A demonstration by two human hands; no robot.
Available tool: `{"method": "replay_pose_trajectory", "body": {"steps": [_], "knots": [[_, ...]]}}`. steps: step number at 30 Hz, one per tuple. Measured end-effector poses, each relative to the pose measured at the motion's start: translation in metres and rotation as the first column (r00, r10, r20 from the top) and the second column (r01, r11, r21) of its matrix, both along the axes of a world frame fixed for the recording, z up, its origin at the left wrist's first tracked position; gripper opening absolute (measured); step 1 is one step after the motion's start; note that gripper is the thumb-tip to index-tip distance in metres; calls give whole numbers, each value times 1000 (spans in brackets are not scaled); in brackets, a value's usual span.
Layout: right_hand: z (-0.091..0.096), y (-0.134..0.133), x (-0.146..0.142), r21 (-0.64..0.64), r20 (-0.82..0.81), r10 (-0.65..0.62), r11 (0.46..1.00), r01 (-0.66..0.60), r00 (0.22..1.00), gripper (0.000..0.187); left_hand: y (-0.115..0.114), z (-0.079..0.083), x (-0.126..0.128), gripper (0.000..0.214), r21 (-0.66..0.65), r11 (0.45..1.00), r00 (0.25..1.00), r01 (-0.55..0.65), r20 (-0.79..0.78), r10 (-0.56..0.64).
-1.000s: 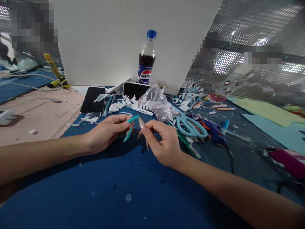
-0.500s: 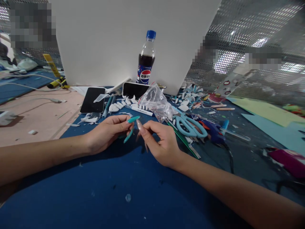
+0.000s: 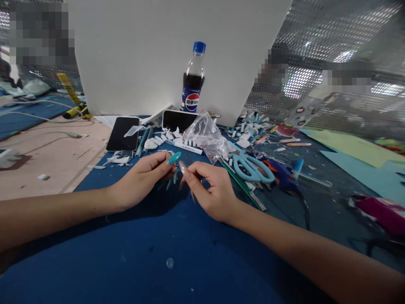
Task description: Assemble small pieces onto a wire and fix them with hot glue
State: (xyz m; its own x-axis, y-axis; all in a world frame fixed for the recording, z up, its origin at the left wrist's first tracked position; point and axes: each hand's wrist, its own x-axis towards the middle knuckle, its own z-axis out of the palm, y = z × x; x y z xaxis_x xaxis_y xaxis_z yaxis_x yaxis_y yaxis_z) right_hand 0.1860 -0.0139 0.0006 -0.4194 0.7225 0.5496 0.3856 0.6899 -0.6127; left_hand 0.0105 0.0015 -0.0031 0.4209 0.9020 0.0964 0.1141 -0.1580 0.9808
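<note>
**Close Handwork at Mid-Table, No Finish Showing**

At the far left of your blue tabletop lies a dark-screened phone. Next comes your left hand, raised a little, its fingers curled with thumb and index nearly together. A long teal nail lies along that thumb, seemingly worn rather than held. Behind it are white pieces, a white marker and a clear bag.

Your right hand faces the left, its fingers bent into a near pinch; its pale thumb nail points at the teal one, just beside it. You may have something tiny between either set of fingers, but I cannot tell.

Further right are a green ruler, blue scissors and a scrap heap. Those offcuts suggest some cutting is done; your handwork looks partway through, and how much is left cannot be judged.
</note>
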Motion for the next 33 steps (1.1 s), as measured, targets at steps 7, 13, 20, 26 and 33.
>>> {"method": "replay_pose_trajectory", "body": {"steps": [7,13,20,26,33], "knots": [[1,0,1,-47,62,13,999,-10,998,25,-4,5,1,29,205,978,972,-38,-221,84],[1,-1,1,-33,29,-21,999,22,999,26,-5,4,-3,27,411,906,916,-104,-316,248],[-2,2,-1,-80,-148,-224,974,214,963,29,-15,4,-4,24,698,498,743,514,-652,147],[-7,7,-2,-248,-264,-253,950,188,931,31,-18,8,11,13,505,359,498,785,-859,118],[-7,7,-1,-268,-290,-241,950,163,926,31,-24,8,10,15,506,234,462,830,-859,221]]}}
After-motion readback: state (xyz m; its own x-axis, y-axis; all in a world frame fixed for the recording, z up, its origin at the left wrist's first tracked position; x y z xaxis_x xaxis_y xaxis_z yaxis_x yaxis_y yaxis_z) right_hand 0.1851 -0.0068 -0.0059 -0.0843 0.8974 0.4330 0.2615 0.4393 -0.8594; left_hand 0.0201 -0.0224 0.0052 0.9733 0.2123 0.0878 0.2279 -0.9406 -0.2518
